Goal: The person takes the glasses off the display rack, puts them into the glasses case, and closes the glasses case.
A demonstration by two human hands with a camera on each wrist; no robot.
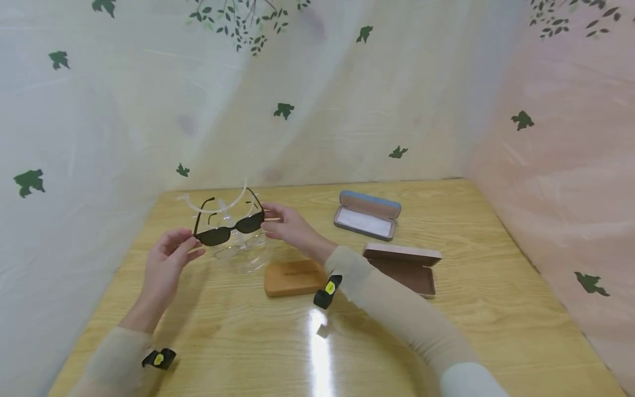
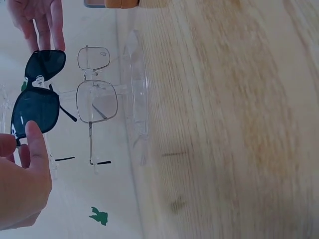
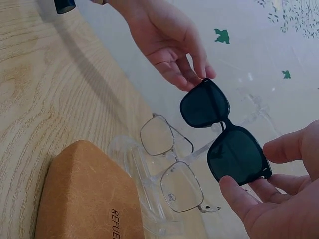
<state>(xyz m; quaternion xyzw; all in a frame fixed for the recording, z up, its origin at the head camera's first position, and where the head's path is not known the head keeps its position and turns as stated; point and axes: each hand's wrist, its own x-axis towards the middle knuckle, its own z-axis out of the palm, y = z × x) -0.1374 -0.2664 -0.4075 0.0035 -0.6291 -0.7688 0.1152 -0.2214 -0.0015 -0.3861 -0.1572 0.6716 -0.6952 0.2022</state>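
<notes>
A pair of black sunglasses [image 1: 231,229] is held level between both hands, lenses toward me. My left hand [image 1: 171,256] pinches its left hinge corner, and my right hand [image 1: 292,229] pinches the right one. Just behind and above is a clear plastic glasses stand [image 3: 199,149]. Lower on that stand sits a pair of thin metal-framed eyeglasses [image 2: 97,101] with clear lenses. In the right wrist view the sunglasses' dark lenses [image 3: 237,157] stand apart from the metal pair. Whether the sunglasses touch the stand, I cannot tell.
A tan glasses case [image 1: 294,278], closed, lies under my right forearm. Farther right, an open brown-lined case [image 1: 402,267] and an open blue-lidded case [image 1: 367,215] with a white cloth inside rest on the wooden table [image 1: 238,342]. A patterned curtain [image 1: 317,82] hangs behind.
</notes>
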